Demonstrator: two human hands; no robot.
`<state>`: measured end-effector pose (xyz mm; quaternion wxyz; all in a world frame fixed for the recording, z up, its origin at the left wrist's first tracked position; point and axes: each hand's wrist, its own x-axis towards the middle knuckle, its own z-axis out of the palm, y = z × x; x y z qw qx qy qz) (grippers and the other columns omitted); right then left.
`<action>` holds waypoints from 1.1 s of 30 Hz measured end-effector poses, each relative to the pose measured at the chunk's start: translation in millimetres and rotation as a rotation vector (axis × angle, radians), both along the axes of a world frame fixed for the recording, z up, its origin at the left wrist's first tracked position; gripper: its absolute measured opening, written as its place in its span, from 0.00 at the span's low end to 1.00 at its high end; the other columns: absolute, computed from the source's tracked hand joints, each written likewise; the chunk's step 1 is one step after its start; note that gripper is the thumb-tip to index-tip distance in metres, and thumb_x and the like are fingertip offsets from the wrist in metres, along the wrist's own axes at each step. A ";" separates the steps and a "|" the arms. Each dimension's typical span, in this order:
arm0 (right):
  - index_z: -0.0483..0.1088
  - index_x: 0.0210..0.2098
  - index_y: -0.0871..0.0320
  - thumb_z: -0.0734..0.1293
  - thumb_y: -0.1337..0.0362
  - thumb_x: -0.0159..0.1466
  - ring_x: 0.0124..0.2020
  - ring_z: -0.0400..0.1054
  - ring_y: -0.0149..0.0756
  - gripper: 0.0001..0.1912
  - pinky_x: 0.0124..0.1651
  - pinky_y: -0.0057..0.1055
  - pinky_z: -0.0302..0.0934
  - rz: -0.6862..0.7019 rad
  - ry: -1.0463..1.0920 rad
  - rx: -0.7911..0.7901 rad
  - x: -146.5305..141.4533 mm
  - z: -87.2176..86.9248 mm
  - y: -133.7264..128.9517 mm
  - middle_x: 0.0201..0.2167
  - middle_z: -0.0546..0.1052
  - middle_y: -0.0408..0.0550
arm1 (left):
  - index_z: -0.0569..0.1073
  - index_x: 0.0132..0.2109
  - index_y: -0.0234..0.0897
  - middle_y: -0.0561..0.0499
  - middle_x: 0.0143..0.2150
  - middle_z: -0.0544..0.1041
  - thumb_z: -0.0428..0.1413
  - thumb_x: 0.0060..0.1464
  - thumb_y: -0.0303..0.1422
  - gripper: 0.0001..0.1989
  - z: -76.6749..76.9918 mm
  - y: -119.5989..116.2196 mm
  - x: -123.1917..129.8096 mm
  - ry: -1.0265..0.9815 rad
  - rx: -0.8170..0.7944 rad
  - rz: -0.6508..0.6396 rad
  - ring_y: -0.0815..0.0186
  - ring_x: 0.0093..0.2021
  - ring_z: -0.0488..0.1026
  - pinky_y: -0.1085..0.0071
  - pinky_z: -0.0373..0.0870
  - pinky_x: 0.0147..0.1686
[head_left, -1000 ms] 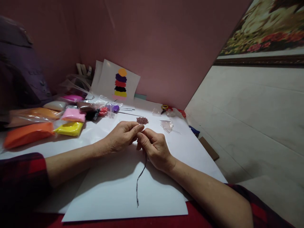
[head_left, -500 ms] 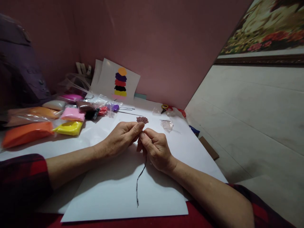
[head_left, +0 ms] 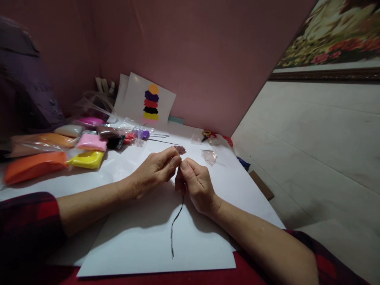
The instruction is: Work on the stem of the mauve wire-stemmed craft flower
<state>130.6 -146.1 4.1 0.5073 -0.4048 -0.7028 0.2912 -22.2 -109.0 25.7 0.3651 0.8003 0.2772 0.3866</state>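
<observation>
Over the middle of the white paper [head_left: 130,253], my left hand [head_left: 158,168] and my right hand [head_left: 197,182] are close together, fingertips almost touching. Both are closed, thumb pressed against fingers in a pinch. Anything between the fingertips is too small or hidden to make out. Just beyond my left fingers lies a brown, petal-like cluster [head_left: 180,149], partly covered by them. Below my right hand a thin, wavy black line [head_left: 172,233] runs down the paper; whether it is drawn or laid on I cannot tell.
Bags of coloured soft material, such as an orange bag [head_left: 35,166] and a yellow bag [head_left: 87,160], lie at the left. A sheet with coloured blotches [head_left: 166,99] leans on the wall. Yellow-handled scissors [head_left: 206,135] and a small clear bag [head_left: 210,157] lie at the right.
My left fingers have shifted and now cover more of the brown cluster. My fingertips have drawn slightly apart; the right hand has barely moved.
</observation>
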 end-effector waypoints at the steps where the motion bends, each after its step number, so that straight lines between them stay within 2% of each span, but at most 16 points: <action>1: 0.61 0.24 0.55 0.55 0.53 0.72 0.19 0.62 0.29 0.22 0.26 0.28 0.59 0.005 -0.005 0.002 0.2 -0.4 0.0 0.16 0.68 0.40 | 0.58 0.29 0.39 0.60 0.19 0.61 0.46 0.64 0.41 0.16 0.3 0.6 0.2 -0.001 0.002 0.003 0.73 0.21 0.58 0.75 0.59 0.23; 12: 0.63 0.26 0.56 0.56 0.43 0.68 0.17 0.60 0.27 0.25 0.22 0.26 0.56 -0.004 0.002 -0.007 -0.4 -3.8 1.7 0.17 0.69 0.40 | 0.59 0.21 0.39 0.59 0.13 0.59 0.45 0.61 0.37 0.19 -2.2 5.7 1.7 0.022 0.184 0.150 0.73 0.17 0.56 0.76 0.54 0.19; 16: 0.63 0.26 0.56 0.57 0.44 0.69 0.16 0.60 0.26 0.25 0.21 0.26 0.56 -0.008 -0.020 0.004 0.2 -4.5 2.8 0.17 0.69 0.40 | 0.60 0.20 0.38 0.59 0.12 0.58 0.45 0.62 0.36 0.21 1.7 0.1 1.7 0.021 0.174 0.125 0.74 0.16 0.55 0.77 0.53 0.17; 24: 0.63 0.27 0.56 0.56 0.44 0.69 0.16 0.60 0.27 0.24 0.21 0.26 0.56 -0.023 -0.032 -0.005 0.8 -5.2 3.8 0.17 0.69 0.40 | 0.69 0.22 0.35 0.60 0.12 0.58 0.47 0.63 0.33 0.21 6.3 -6.4 1.4 0.025 0.131 0.132 0.75 0.15 0.54 0.79 0.53 0.17; 29: 0.64 0.26 0.57 0.55 0.46 0.70 0.17 0.61 0.27 0.25 0.22 0.26 0.57 -0.014 -0.042 0.012 1.1 -4.9 3.4 0.17 0.69 0.41 | 0.71 0.20 0.35 0.60 0.12 0.57 0.48 0.64 0.37 0.25 0.0 0.2 1.6 -0.061 0.118 0.037 0.76 0.14 0.52 0.78 0.53 0.18; 33: 0.64 0.24 0.57 0.56 0.49 0.71 0.18 0.62 0.27 0.24 0.25 0.27 0.58 -0.015 -0.030 0.043 0.9 -4.6 3.3 0.17 0.69 0.41 | 0.69 0.20 0.35 0.59 0.13 0.60 0.44 0.66 0.41 0.27 0.9 0.8 1.2 -0.043 0.060 -0.026 0.75 0.15 0.54 0.77 0.55 0.18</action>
